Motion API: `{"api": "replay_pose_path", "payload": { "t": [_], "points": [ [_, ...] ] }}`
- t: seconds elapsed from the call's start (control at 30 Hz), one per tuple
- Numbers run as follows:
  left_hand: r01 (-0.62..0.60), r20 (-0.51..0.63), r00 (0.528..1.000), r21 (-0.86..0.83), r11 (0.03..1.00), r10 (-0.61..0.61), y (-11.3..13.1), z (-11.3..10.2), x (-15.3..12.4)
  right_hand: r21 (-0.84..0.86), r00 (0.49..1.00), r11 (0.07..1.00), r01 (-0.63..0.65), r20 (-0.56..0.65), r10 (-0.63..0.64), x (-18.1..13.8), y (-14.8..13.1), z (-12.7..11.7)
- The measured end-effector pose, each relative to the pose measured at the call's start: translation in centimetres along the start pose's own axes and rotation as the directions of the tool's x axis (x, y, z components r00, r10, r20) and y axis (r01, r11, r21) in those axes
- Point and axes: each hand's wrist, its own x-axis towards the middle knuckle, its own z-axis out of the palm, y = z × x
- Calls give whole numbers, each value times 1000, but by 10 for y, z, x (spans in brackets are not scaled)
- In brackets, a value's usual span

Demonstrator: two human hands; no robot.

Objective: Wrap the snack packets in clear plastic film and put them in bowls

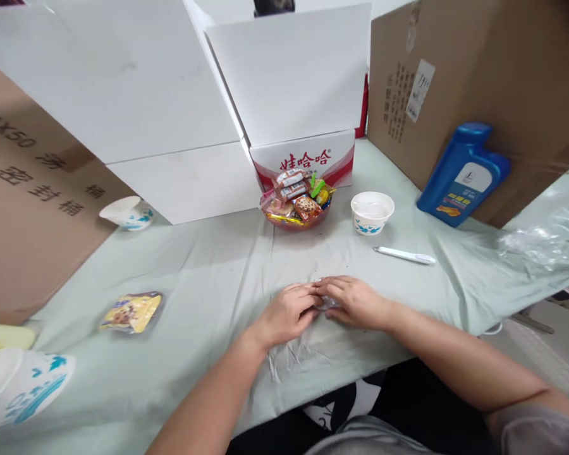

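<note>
My left hand [287,314] and my right hand [353,301] meet at the near middle of the table, fingertips together. Both pinch a small clear wrapper [326,302], mostly hidden under the fingers. They rest on a flat clear plastic bag [308,351] spread over the pale green tablecloth [208,272]. Beyond the hands stands a red bowl of wrapped snacks [298,203]. A white paper bowl [372,212] and a white pen-like tool [404,254] lie to the right of it.
A yellow cookie packet [131,312] lies at the left. Paper bowls sit at far left [127,212] and near left [21,385]. White cartons [180,107] and brown cartons [474,82] wall the back. A blue jug [463,174] leans right. Crumpled clear plastic [545,243] lies at right.
</note>
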Motion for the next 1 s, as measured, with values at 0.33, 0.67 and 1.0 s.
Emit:
{"api": "replay_pose_path", "payload": {
  "t": [0.33, 0.67, 1.0],
  "points": [
    [74, -197, 978, 50, 996, -63, -4, 7, -3, -107, 993, 990, -91, -90, 81, 3, 18, -16],
    [99, -93, 991, 14, 995, -97, -10, 10, -2, -476, 715, 578, -663, -175, 677, 54, 116, -117],
    [98, -55, 994, 20, 995, -97, -13, 12, 0, -548, 690, 576, -606, -3, 724, 53, 137, -111]
  ]
}}
